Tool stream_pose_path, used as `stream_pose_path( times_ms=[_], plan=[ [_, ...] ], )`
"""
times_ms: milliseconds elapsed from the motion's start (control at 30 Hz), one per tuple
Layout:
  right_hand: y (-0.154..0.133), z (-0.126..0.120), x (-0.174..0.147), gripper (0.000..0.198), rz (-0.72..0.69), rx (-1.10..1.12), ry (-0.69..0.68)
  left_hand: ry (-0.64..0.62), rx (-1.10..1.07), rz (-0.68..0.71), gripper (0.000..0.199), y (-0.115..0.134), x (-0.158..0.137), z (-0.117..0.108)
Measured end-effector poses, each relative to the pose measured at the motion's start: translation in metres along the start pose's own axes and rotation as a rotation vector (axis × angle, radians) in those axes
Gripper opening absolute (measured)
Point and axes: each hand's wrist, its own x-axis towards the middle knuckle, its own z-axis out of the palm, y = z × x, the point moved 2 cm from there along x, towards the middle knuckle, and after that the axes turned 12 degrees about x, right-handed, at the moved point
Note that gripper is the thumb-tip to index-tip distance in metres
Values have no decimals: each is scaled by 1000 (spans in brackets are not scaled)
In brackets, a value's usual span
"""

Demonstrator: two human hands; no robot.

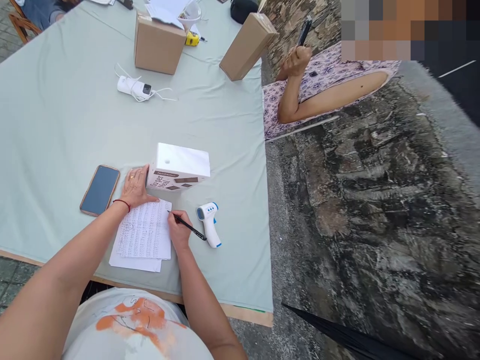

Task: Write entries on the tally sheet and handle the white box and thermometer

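My left hand [135, 189] lies with stretched fingers at the top edge of some printed sheets [144, 232], its thumb on the paper. Its fingertips reach beside the left end of a white box [182, 162] with brown printing; whether they touch it I cannot tell. In my right hand [179, 231] is a black pen [193, 229], tip towards the right edge of the sheets. A circled mark shows on the top sheet's left part. To the right of that hand lies a white and blue infrared thermometer [209, 225]. A smartphone [100, 190], dark-screened, rests left of my left hand.
A white device with a cable [133, 89] lies farther back. Beyond it stand two cardboard boxes [159, 47] and a yellow tape measure [192, 39]. A person's forearm [337, 97], hand holding a phone, is past the table's right edge. Another person sits at far left.
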Motion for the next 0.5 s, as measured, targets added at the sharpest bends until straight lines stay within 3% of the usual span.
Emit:
stream_pose_path(
  times_ms=[500],
  plan=[
    [-2,5,2,23,39,-42,-96,33,-16,15,128,-3,0,3]
  ],
)
